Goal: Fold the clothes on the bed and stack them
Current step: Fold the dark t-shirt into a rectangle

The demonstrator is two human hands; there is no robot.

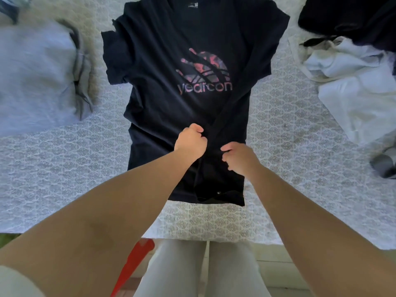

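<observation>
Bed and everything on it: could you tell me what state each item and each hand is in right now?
Dark T-shirt: spread print side up, not yet folded, fabric bunched near the hem.
Left hand: gripping the shirt's fabric.
Right hand: pinching the shirt's fabric.
Grey garment: folded, lying left.
White clothes: crumpled, unfolded, right.
Black garment: heaped, unfolded, far right.
Bedcover: spread flat.

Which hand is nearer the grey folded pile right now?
Left. The left hand grips the black shirt on the side toward the grey pile; the right hand grips it farther over, toward the white clothes.
</observation>
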